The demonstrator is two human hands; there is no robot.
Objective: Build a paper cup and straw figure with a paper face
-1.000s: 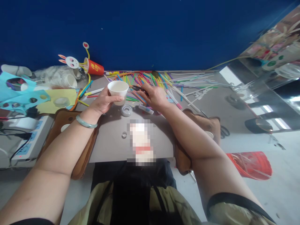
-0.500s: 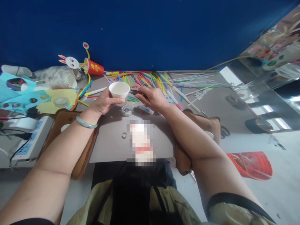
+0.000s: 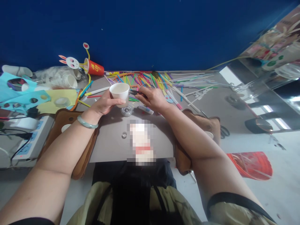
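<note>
My left hand is wrapped round a white paper cup, its thumb across the front and the open mouth tilted up. In my right hand is a pair of dark scissors, gripped with curled fingers. The blades point left at the cup's side near the rim; whether they touch it I cannot tell. My right fingers hide most of the handles. Just below the cup on the table lies a clear roll of tape, and a glue stick is under my right hand.
Colourful straws and sticks spread along the back by the blue wall. A red cup with a rabbit face lies at the back left, near stacked white cups. A power strip is at left. A blurred patch covers the front middle.
The paper cup and my left hand have shifted very slightly to the right and down. My right hand with the scissors stays almost in place.
</note>
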